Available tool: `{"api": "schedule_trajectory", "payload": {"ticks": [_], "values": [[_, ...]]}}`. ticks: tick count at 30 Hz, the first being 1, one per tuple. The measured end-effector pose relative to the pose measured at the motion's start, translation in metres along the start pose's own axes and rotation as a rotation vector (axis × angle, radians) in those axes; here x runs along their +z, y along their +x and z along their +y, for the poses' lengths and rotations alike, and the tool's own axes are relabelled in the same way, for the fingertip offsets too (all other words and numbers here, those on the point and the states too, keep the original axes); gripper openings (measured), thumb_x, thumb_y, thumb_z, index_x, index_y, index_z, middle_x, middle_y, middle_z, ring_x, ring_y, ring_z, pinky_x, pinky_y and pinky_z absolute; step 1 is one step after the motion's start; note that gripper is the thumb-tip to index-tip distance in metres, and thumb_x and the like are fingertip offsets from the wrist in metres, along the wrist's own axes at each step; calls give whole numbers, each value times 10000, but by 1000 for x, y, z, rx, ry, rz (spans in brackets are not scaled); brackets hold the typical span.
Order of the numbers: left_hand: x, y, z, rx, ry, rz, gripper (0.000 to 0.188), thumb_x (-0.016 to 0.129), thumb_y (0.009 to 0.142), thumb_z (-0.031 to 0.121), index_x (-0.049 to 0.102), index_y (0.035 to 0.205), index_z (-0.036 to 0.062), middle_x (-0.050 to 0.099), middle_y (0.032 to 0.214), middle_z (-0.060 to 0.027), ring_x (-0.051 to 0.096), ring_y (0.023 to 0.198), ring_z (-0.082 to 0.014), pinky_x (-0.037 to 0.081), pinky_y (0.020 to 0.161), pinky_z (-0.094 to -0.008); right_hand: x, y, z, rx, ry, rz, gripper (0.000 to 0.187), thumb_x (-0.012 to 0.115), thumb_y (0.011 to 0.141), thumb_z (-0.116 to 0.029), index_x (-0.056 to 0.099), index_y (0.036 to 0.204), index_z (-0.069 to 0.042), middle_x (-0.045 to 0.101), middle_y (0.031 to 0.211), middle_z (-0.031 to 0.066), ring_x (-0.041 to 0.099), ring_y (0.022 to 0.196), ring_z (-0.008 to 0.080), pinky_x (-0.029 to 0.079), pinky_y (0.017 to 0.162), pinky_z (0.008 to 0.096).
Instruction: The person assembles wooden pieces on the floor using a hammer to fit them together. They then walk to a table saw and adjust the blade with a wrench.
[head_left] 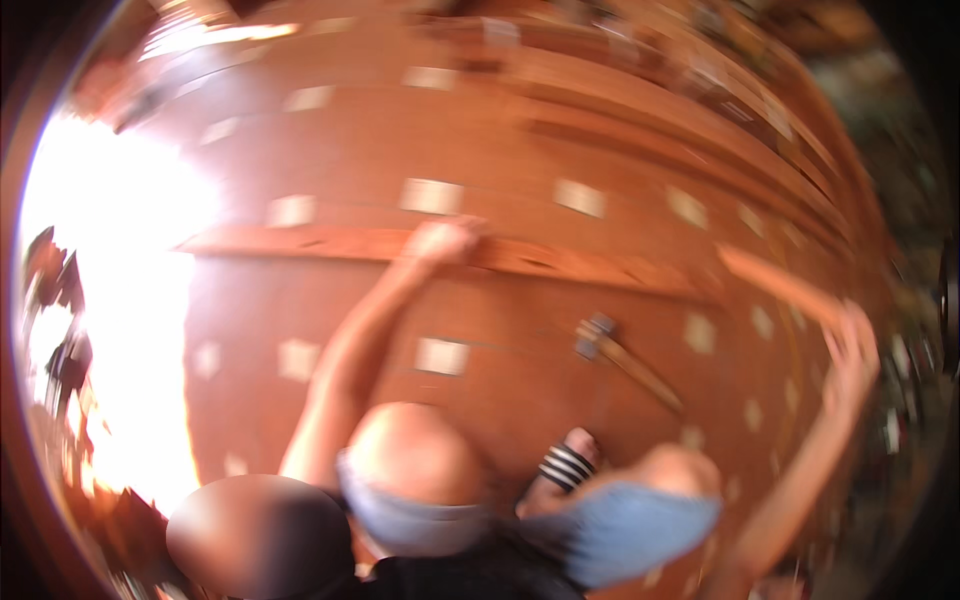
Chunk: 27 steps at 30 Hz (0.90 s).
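Observation:
A long wooden plank (pixel 560 262) lies across the tiled floor in front of me. My left hand (pixel 445 242) is closed on it near its middle, the fingers blurred. Out at the far right, my right hand (pixel 852 355) grips the near end of a shorter wooden board (pixel 780 282). That board slants away to the left, and its far tip shows near the plank's right end; whether they touch I cannot tell. A hammer (pixel 598 338) with a wooden handle rests on the floor between the plank and my sandalled foot (pixel 570 462).
Several long wooden boards (pixel 640 100) lie at the back right. Reddish floor tiles (pixel 500 380) with small pale inset squares spread around me. Glaring light (pixel 130 270) washes out the left side. My bent knees (pixel 415 450) are close to the work.

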<state>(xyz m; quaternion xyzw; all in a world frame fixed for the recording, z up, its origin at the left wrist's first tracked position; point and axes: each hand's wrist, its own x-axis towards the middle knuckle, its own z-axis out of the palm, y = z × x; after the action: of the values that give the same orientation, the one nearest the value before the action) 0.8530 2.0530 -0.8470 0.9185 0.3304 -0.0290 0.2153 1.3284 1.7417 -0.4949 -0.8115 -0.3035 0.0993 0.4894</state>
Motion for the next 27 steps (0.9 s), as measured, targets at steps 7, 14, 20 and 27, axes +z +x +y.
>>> {"api": "schedule_trajectory", "payload": {"ticks": [7, 14, 20, 27], "values": [[5, -20, -58, 284, 26, 223, 640, 873, 675, 562, 635, 1053, 103, 636, 1086, -60, 635, 1123, -278, 544, 945, -443, -7, 3, 147, 157, 78, -70, 440, 643, 1051, -331, 607, 1364, -24, 601, 1390, 106, 594, 1290, 223, 500, 1098, 372], [-30, -65, -126, 167, 181, 123, 530, 864, 697, 480, 680, 999, 87, 668, 1083, -100, 637, 1157, -306, 505, 1024, -454, 62, -36, 69, 91, 63, -77, 300, 706, 1015, -222, 665, 1242, -31, 636, 1261, 80, 634, 1173, 188, 579, 974, 360], [-62, -103, -157, -74, 112, -39, 563, 927, 615, 295, 678, 1075, 90, 667, 1128, -86, 642, 1121, -322, 507, 962, -476, 108, -58, 15, 13, 35, -195, 209, 747, 966, -155, 705, 1080, 16, 674, 1006, 60, 686, 921, 137, 641, 825, 338], [-74, -129, -205, -248, 225, -151, 689, 948, 576, 233, 643, 1172, 71, 658, 1157, -96, 635, 1144, -342, 513, 987, -470, 148, -81, 8, -23, 107, -292, 152, 767, 943, -103, 712, 1002, 26, 690, 885, 38, 662, 803, 94, 601, 739, 285]]}}
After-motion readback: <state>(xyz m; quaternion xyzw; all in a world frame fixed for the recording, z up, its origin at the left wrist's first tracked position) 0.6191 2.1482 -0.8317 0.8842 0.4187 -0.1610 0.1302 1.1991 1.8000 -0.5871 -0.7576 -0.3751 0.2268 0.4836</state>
